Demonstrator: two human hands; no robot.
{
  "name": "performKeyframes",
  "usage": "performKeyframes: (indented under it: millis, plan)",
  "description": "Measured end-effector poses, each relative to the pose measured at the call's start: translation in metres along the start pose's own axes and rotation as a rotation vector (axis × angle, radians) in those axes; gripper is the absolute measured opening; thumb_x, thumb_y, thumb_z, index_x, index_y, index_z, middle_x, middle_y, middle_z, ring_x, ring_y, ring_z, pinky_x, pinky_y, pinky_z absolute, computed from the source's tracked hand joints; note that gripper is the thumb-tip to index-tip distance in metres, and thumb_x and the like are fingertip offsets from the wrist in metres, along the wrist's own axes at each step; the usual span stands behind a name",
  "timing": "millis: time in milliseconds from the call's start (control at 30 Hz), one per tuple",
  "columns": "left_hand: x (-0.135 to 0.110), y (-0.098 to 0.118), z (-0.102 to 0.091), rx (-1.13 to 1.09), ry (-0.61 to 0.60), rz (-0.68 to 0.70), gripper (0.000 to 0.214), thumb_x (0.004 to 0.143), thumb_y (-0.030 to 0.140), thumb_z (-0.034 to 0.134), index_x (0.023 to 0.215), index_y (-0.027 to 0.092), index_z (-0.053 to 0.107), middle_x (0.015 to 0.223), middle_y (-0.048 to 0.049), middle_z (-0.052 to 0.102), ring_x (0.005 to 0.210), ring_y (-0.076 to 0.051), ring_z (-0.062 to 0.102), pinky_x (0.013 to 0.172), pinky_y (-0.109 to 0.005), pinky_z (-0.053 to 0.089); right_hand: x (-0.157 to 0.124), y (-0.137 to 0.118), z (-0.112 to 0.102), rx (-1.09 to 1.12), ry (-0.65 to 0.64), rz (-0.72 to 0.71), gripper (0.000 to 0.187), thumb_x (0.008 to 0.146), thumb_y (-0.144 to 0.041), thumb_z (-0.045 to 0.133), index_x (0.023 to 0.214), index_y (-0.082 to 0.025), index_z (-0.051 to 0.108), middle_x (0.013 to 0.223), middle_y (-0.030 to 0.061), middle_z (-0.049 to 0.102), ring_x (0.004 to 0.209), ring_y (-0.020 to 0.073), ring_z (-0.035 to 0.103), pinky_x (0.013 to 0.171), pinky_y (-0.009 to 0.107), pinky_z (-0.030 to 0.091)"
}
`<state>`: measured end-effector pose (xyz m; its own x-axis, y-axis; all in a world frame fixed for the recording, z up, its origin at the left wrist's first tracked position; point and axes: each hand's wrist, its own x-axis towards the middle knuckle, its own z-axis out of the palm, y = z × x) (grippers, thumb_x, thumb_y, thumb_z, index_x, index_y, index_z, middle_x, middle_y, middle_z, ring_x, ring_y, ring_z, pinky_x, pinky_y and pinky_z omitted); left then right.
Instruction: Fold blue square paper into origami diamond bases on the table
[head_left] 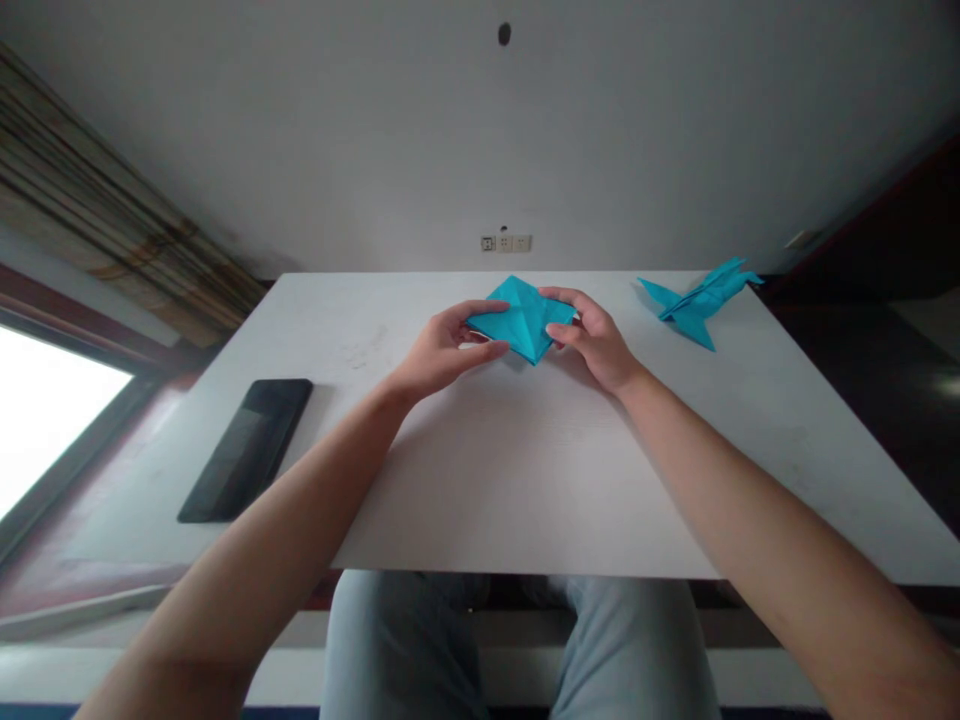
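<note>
A folded piece of blue paper (520, 315), roughly diamond-shaped with creases, is held just above the white table (525, 470) near its far middle. My left hand (442, 350) pinches its left corner between thumb and fingers. My right hand (596, 340) grips its right side, fingers curled over the top edge. Both forearms reach in from the near edge.
A finished blue paper figure (697, 300) lies at the table's far right. A black phone (247, 448) lies flat near the left edge. A wall with a socket plate (506, 243) stands behind the table; a window is at the left. My knees show under the near edge.
</note>
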<state>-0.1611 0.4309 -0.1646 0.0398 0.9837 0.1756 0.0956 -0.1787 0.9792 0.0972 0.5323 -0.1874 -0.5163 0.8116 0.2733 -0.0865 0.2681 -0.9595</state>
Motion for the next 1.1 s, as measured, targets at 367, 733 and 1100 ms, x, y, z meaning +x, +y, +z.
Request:
performKeyframes:
  millis: [367, 733, 1100]
  plan:
    - [0.001, -0.002, -0.001, 0.03, 0.035, 0.022, 0.062, 0.084, 0.047, 0.098, 0.14, 0.021, 0.087, 0.096, -0.0058, 0.078, 0.084, -0.022, 0.071, 0.073, -0.033, 0.057, 0.0, 0.006, -0.002, 0.06, -0.042, -0.003, 0.069, 0.08, -0.049, 0.098, 0.145, -0.032, 0.081, 0.111, 0.001, 0.082, 0.091, 0.0228, 0.07, 0.085, 0.037, 0.062]
    - [0.006, -0.01, -0.003, 0.36, 0.154, -0.007, 0.049, 0.091, 0.056, 0.092, 0.125, 0.021, 0.092, 0.104, -0.0075, 0.083, 0.088, -0.021, 0.065, 0.083, -0.036, 0.055, 0.007, 0.023, -0.003, -0.092, 0.031, -0.065, 0.057, 0.09, -0.051, 0.095, 0.139, -0.029, 0.077, 0.128, 0.0058, 0.083, 0.106, 0.0249, 0.073, 0.094, 0.04, 0.062]
    - [-0.002, -0.009, -0.001, 0.927, 0.097, -0.014, 0.036, 0.097, 0.042, 0.09, 0.131, 0.03, 0.085, 0.166, -0.0124, 0.071, 0.16, -0.04, 0.06, 0.136, -0.062, 0.041, 0.002, 0.011, -0.007, -0.558, -0.088, -0.037, 0.037, 0.086, -0.032, 0.085, 0.122, -0.026, 0.084, 0.112, 0.0071, 0.08, 0.081, 0.0216, 0.063, 0.081, 0.041, 0.054]
